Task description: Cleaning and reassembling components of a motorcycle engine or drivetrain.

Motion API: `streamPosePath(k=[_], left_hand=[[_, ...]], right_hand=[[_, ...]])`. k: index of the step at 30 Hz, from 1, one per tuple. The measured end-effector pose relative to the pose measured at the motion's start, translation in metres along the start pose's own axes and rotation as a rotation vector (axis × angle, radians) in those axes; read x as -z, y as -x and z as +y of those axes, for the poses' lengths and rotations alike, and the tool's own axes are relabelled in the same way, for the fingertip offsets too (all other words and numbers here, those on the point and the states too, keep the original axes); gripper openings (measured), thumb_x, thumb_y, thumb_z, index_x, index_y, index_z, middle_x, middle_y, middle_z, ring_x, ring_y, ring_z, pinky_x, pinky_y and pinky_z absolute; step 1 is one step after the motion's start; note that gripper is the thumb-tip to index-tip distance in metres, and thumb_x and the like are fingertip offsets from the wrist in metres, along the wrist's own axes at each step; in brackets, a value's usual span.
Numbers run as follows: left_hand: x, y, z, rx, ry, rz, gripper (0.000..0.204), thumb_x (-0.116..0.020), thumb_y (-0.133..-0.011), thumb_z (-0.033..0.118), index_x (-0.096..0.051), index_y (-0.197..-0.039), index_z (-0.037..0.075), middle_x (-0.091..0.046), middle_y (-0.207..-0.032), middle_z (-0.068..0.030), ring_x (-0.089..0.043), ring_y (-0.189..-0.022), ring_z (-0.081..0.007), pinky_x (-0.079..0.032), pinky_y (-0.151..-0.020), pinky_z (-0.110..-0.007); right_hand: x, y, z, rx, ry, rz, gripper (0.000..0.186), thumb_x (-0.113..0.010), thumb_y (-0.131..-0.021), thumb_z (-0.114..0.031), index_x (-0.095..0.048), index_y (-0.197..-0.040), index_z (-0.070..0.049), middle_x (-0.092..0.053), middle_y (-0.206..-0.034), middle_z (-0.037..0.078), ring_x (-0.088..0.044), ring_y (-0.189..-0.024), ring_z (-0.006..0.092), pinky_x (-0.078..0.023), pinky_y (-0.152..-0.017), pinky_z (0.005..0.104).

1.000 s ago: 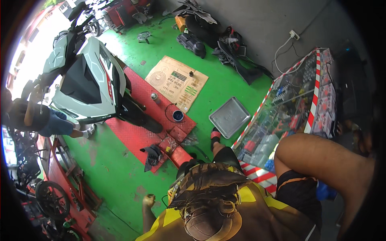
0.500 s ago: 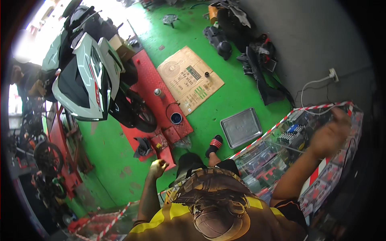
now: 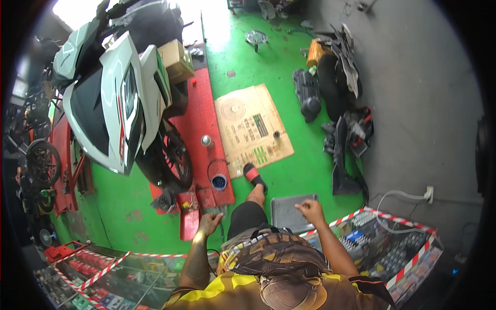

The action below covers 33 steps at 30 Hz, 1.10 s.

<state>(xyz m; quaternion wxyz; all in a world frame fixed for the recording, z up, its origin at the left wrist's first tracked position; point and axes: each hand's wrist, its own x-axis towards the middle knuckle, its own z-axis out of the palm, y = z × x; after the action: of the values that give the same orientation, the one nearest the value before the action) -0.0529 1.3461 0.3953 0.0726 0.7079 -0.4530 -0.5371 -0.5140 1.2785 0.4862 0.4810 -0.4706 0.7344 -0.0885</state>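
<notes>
My left hand (image 3: 210,224) hangs in front of my body with its fingers curled in, and nothing shows in it. Below it lie a long red tray (image 3: 189,219) and a crumpled clear plastic bag. My right hand (image 3: 311,211) is also loosely closed, fingertips together, and no object shows in it. From this view it overlaps a grey metal tray (image 3: 284,212) on the floor; neither hand visibly touches anything. My foot in a black and red slide sandal (image 3: 254,177) is forward, at the near edge of a flattened cardboard sheet (image 3: 245,124).
A white and black scooter (image 3: 121,108) stands at the left by a red lift platform (image 3: 199,124). On that platform are a spray can (image 3: 206,140) and a small pail (image 3: 219,181). Dark body panels (image 3: 343,160) lie at the right. Taped glass display cases (image 3: 382,248) flank me.
My body has moved forward and the view has turned. My right hand has swung from far right, above the display case, in toward my front. My left hand stays low and curled.
</notes>
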Motion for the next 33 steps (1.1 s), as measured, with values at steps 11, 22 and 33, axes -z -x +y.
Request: streamPosePath(k=[11, 22, 33], left_hand=[[0.075, -0.167, 0.186, -0.243, -0.071, -0.081, 0.027, -0.056, -0.09, 0.01, -0.067, -0.113, 0.003, -0.071, -0.107, -0.02, -0.069, -0.103, -0.025, -0.053, -0.085, -0.037], [0.166, -0.391, 0.372, 0.015, 0.425, 0.032, 0.043, -0.062, -0.097, 0.03, -0.058, -0.13, 0.003, -0.068, -0.106, -0.0121, -0.067, -0.095, -0.0185, -0.055, -0.073, -0.033], [0.256, -0.799, 0.338, 0.099, 0.096, 0.682, 0.054, -0.07, -0.087, 0.016, -0.051, -0.136, 0.005, -0.054, -0.125, -0.0195, -0.06, -0.094, -0.0275, -0.053, -0.081, -0.037]], right_hand=[[0.129, -0.198, -0.24, 0.41, -0.056, 0.318, 0.016, -0.069, -0.09, -0.013, -0.069, -0.102, -0.002, -0.067, -0.088, 0.01, -0.061, -0.072, 0.0163, -0.049, -0.066, 0.0302], [0.067, -0.48, -0.422, 0.549, -0.038, -0.516, 0.029, -0.066, -0.092, -0.025, -0.067, -0.109, -0.001, -0.068, -0.1, 0.016, -0.066, -0.097, 0.0283, -0.052, -0.087, 0.0383], [-0.061, -0.846, -0.434, 0.218, 0.195, -0.71, 0.027, -0.063, -0.092, -0.026, -0.066, -0.107, -0.005, -0.064, -0.105, 0.016, -0.063, -0.102, 0.0351, -0.049, -0.09, 0.0431]])
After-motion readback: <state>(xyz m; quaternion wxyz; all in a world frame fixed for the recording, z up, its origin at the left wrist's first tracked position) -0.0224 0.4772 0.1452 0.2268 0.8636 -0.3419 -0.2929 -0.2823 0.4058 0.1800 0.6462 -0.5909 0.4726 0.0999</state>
